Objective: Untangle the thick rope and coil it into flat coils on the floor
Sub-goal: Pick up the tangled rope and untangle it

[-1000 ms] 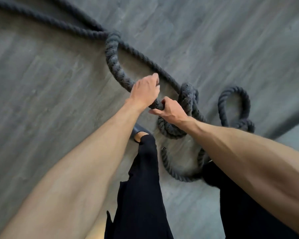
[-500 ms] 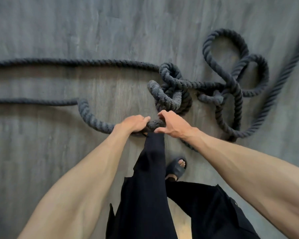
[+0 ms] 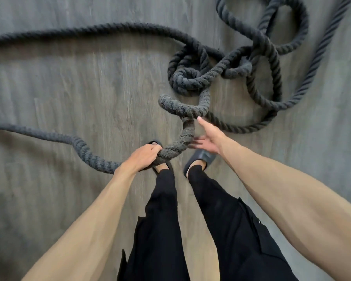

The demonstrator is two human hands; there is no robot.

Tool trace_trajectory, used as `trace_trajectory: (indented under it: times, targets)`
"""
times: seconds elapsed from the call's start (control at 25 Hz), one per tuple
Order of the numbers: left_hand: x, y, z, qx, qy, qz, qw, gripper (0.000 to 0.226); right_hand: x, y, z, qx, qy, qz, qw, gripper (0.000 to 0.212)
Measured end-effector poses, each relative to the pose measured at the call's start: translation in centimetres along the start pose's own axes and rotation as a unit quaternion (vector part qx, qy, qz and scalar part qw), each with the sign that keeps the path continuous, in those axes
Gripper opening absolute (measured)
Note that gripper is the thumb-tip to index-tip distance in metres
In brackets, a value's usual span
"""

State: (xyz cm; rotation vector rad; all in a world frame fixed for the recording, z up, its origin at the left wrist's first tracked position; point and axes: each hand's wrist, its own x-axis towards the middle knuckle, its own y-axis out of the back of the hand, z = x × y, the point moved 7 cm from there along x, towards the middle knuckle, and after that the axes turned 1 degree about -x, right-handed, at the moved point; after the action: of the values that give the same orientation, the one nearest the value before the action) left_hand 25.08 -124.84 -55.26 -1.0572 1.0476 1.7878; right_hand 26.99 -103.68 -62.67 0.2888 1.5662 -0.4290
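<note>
Standing over the grey wood-grain floor (image 3: 69,82), we grip a raised bend of the thick, dark grey twisted rope (image 3: 176,146) in our closed left hand (image 3: 142,157), while our right hand (image 3: 208,138) hangs open and empty just beside it, fingers spread. Ahead, the rope lies knotted in overlapping loops, two long strands trailing off left. By our reckoning no flat coil exists yet; the untangling is barely begun.

Left hand (image 3: 143,159) clenched, right hand (image 3: 209,137) spread open.
</note>
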Motion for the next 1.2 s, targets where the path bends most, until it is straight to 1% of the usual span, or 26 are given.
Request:
trace_trajectory:
  times: [0.04,0.12,0.2,0.24,0.28,0.32,0.36,0.4,0.44,0.48,0.52,0.56,0.6,0.64,0.68,0.72,0.76,0.8,0.88,0.92,0.96,1.04,1.08,1.12,1.16,1.2]
  targets:
    - [-0.4,-0.7,-0.8,-0.011,-0.003,-0.008,1.0,0.041,0.9,-0.4,1.4,0.049,-0.008,-0.013,0.999,0.074]
    - [-0.1,-1.4,-2.2,-0.016,-0.01,-0.023,1.0,0.042,2.0,-2.0,3.1,0.095,0.008,-0.013,0.995,0.064]
    - [0.7,-2.2,-3.4,-0.012,-0.011,-0.046,0.999,0.041,2.4,-3.5,4.6,0.115,0.033,0.004,0.993,0.04]
    - [1.1,-2.5,-4.0,-0.011,-0.007,-0.048,0.999,0.036,2.3,-3.8,5.3,0.106,0.046,0.027,0.993,0.029]
    - [1.5,-2.5,-4.6,-0.017,0.0,-0.031,0.999,0.027,2.4,-3.9,6.2,0.092,0.059,0.05,0.993,0.023]
    - [1.8,-1.9,-4.9,-0.03,0.005,0.007,1.0,0.017,2.2,-3.8,6.9,0.075,0.072,0.068,0.992,0.021]
    - [1.8,-0.8,-4.8,-0.038,-0.005,0.066,0.997,0.024,1.8,-3.5,7.8,0.07,0.088,0.08,0.99,0.025]
    - [1.8,0.6,-4.0,-0.044,-0.036,0.128,0.99,0.04,1.1,-3.2,8.5,0.068,0.104,0.085,0.989,0.032]
    - [1.9,2.0,-2.2,-0.04,-0.085,0.175,0.98,0.054,0.4,-2.7,9.2,0.068,0.121,0.09,0.986,0.04]
    - [2.2,3.0,0.2,-0.021,-0.134,0.201,0.97,0.065,-0.4,-2.4,9.7,0.061,0.134,0.088,0.985,0.045]
    - [2.8,3.2,3.2,0.034,-0.183,0.204,0.961,0.075,-1.0,-2.2,10.1,0.056,0.147,0.079,0.984,0.044]
    - [3.4,2.6,6.3,0.123,-0.22,0.203,0.946,0.082,-1.7,-2.2,10.4,0.063,0.154,0.06,0.984,0.041]
    - [3.7,1.5,9.0,0.225,-0.243,0.209,0.92,0.084,-2.3,-2.5,10.8,0.082,0.156,0.035,0.984,0.038]
    - [3.9,0.1,11.3,0.31,-0.259,0.221,0.887,0.081,-2.9,-2.7,11.2,0.098,0.153,0.015,0.983,0.037]
    - [4.0,-0.9,12.8,0.354,-0.263,0.236,0.866,0.074,-3.3,-2.7,11.4,0.111,0.151,0.002,0.982,0.037]
    - [4.1,-1.2,13.6,0.357,-0.257,0.244,0.864,0.067,-3.5,-2.7,11.5,0.108,0.154,-0.005,0.982,0.039]
    - [4.4,-1.1,13.6,0.332,-0.244,0.242,0.878,0.061,-3.2,-2.5,11.5,0.095,0.155,-0.007,0.983,0.044]
    - [4.5,-0.7,13.3,0.283,-0.226,0.234,0.902,0.057,-2.8,-2.1,11.5,0.078,0.154,-0.008,0.985,0.049]
    - [4.7,0.5,11.7,0.135,-0.171,0.191,0.957,0.054,-2.1,-0.8,11.8,0.04,0.138,-0.004,0.99,0.053]
    - [4.5,0.9,11.3,0.042,-0.155,0.165,0.973,0.054,-1.9,-0.2,12.1,0.014,0.123,-0.004,0.992,0.051]
    - [4.1,1.2,11.1,-0.053,-0.15,0.142,0.977,0.055,-1.7,0.4,12.6,-0.013,0.104,-0.007,0.994,0.048]
    - [2.4,0.9,12.3,-0.191,-0.163,0.087,0.964,0.055,-2.1,2.4,12.9,-0.017,0.085,-0.008,0.996,0.031]
    - [1.2,0.7,13.2,-0.228,-0.168,0.065,0.957,0.052,-2.7,4.1,12.3,0.017,0.098,0.018,0.995,0.018]
    - [0.0,0.4,14.3,-0.249,-0.172,0.046,0.952,0.047,-3.5,6.3,11.1,0.081,0.115,0.059,0.988,0.007]
    - [-1.1,-0.3,15.3,-0.259,-0.176,0.026,0.949,0.041,-4.0,8.6,9.8,0.165,0.13,0.091,0.974,0.008]
    - [-2.0,-1.3,16.4,-0.258,-0.186,0.006,0.948,0.037,-4.3,10.6,8.2,0.249,0.139,0.092,0.954,0.026]
